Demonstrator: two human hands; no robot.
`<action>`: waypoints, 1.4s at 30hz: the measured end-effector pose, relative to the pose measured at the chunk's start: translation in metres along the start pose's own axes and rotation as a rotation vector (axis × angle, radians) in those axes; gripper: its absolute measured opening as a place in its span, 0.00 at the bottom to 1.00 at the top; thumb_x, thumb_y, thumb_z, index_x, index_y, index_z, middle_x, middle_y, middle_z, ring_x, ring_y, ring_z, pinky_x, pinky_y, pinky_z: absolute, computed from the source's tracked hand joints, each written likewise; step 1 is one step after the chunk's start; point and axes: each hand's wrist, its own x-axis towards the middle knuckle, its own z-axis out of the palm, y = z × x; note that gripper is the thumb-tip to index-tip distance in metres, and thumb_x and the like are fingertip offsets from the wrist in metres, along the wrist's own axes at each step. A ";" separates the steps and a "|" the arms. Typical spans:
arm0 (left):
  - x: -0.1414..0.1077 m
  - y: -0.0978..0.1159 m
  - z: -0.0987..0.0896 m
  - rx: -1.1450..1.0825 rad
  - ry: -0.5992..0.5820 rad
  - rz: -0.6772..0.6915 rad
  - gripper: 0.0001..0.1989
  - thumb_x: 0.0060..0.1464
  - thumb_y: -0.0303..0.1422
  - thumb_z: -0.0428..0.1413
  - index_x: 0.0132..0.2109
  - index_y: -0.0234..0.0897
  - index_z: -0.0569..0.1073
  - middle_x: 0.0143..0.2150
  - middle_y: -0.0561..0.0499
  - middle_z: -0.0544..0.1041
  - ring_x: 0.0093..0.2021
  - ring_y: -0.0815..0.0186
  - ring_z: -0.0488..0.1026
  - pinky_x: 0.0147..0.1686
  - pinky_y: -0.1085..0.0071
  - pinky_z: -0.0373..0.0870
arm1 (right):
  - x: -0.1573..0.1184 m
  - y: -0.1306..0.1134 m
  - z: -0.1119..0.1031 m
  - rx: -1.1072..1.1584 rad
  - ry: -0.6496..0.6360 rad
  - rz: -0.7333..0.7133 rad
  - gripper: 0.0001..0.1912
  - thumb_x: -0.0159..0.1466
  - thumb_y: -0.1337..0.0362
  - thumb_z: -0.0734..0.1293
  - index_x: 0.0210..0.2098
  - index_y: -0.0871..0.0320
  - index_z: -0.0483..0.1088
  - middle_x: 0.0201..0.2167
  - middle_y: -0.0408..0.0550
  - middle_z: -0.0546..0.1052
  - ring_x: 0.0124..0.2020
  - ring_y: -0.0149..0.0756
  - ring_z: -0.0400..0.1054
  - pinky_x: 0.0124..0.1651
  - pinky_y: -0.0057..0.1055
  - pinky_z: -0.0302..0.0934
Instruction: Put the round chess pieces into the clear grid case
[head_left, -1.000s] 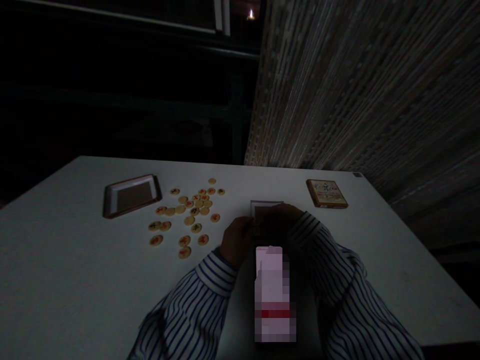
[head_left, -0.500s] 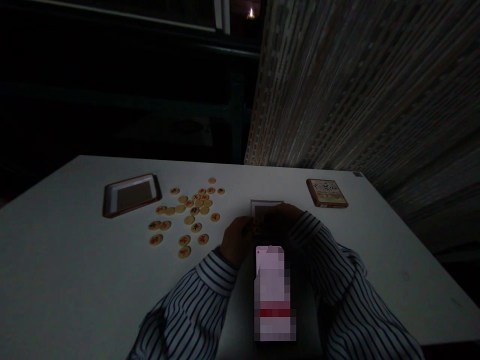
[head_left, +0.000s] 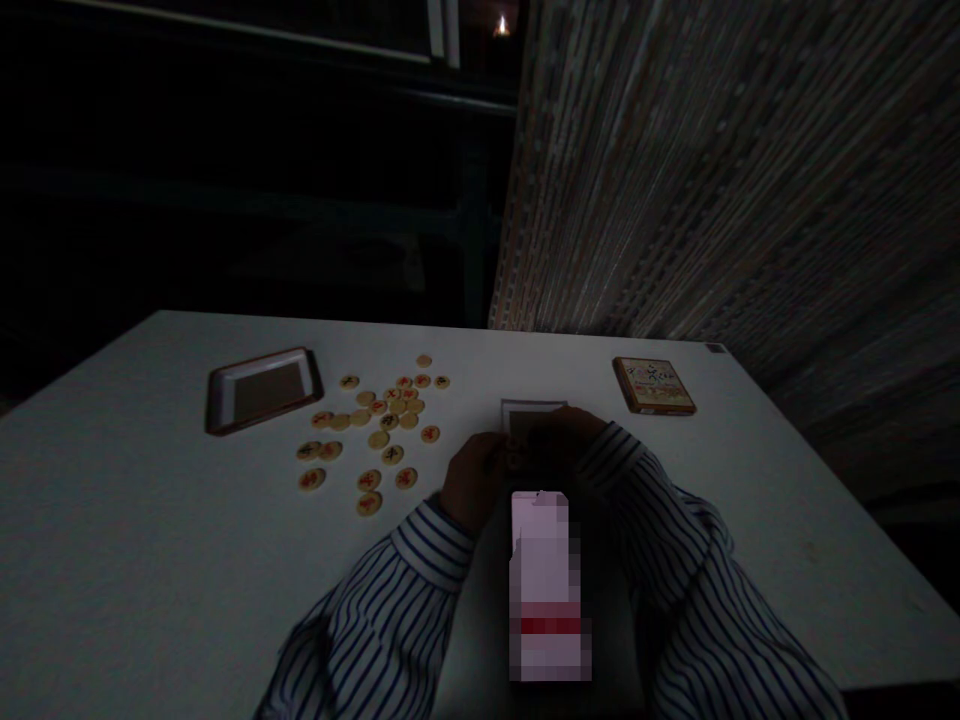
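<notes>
My left hand (head_left: 472, 480) rests at the left side of a small open box (head_left: 531, 405) with a pale rim, its fingers curled inward. Faint round shapes like xiangqi pieces (head_left: 514, 459) show by its fingertips; whether they are gripped I cannot make out. My right hand (head_left: 571, 432) reaches over the box's right side, and its fingers are lost in shadow. Just nearer to me stands a phone with a lit, pixelated screen (head_left: 546, 580). Left of my hands, several loose round xiangqi pieces (head_left: 379, 440) with red or black characters lie scattered, some face down.
An open, shallow box half (head_left: 262, 390) sits on the white table (head_left: 150, 560) at the far left. At the back right is a flat box (head_left: 654, 386) with printed characters. A striped curtain (head_left: 675, 180) hangs behind the table's right half. The room is dark.
Both hands keep nearly the same place and pose. The scattered pieces and the boxes have not moved. The phone screen looks slightly dimmer.
</notes>
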 end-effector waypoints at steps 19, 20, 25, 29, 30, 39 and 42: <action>-0.001 -0.001 0.001 0.000 -0.001 -0.013 0.12 0.51 0.32 0.48 0.42 0.35 0.71 0.39 0.47 0.74 0.41 0.65 0.71 0.41 0.68 0.68 | -0.005 -0.003 -0.002 -0.006 0.029 0.010 0.15 0.57 0.60 0.58 0.38 0.57 0.72 0.36 0.51 0.76 0.37 0.39 0.70 0.35 0.28 0.60; -0.001 0.000 0.000 -0.001 -0.001 -0.013 0.12 0.51 0.32 0.48 0.42 0.35 0.71 0.39 0.47 0.74 0.40 0.65 0.71 0.41 0.68 0.69 | -0.005 -0.003 -0.002 -0.008 0.035 0.008 0.15 0.58 0.61 0.58 0.38 0.57 0.72 0.36 0.51 0.76 0.37 0.39 0.70 0.35 0.28 0.60; 0.000 0.000 0.001 0.025 0.015 0.012 0.11 0.51 0.31 0.48 0.41 0.35 0.71 0.38 0.47 0.74 0.39 0.64 0.71 0.40 0.67 0.69 | -0.004 -0.003 -0.002 0.007 0.018 0.011 0.15 0.57 0.61 0.58 0.39 0.57 0.72 0.36 0.52 0.76 0.38 0.39 0.70 0.36 0.29 0.60; 0.000 -0.001 0.002 0.002 0.029 0.011 0.11 0.50 0.31 0.49 0.40 0.35 0.71 0.38 0.47 0.75 0.39 0.64 0.71 0.40 0.68 0.69 | -0.003 -0.003 -0.002 0.013 0.018 0.000 0.15 0.57 0.61 0.58 0.39 0.57 0.72 0.37 0.52 0.75 0.38 0.40 0.69 0.36 0.29 0.60; -0.001 -0.001 0.002 -0.003 0.029 0.009 0.11 0.50 0.31 0.49 0.40 0.35 0.71 0.38 0.47 0.75 0.40 0.64 0.71 0.40 0.68 0.69 | -0.004 -0.003 -0.003 0.018 0.022 0.001 0.15 0.57 0.61 0.58 0.39 0.57 0.72 0.37 0.51 0.75 0.39 0.40 0.69 0.37 0.29 0.60; -0.001 0.000 0.001 0.009 0.005 0.021 0.11 0.51 0.31 0.49 0.41 0.35 0.71 0.39 0.47 0.74 0.40 0.64 0.71 0.41 0.67 0.69 | -0.005 -0.004 -0.003 0.018 0.030 0.004 0.15 0.57 0.61 0.58 0.39 0.56 0.72 0.38 0.51 0.75 0.39 0.39 0.69 0.37 0.28 0.60; -0.001 -0.001 0.001 0.000 0.015 0.026 0.11 0.51 0.31 0.49 0.41 0.35 0.71 0.38 0.47 0.75 0.40 0.65 0.71 0.41 0.68 0.69 | -0.004 -0.004 -0.002 -0.001 0.021 0.020 0.15 0.57 0.61 0.58 0.39 0.57 0.72 0.37 0.52 0.75 0.38 0.39 0.69 0.36 0.29 0.60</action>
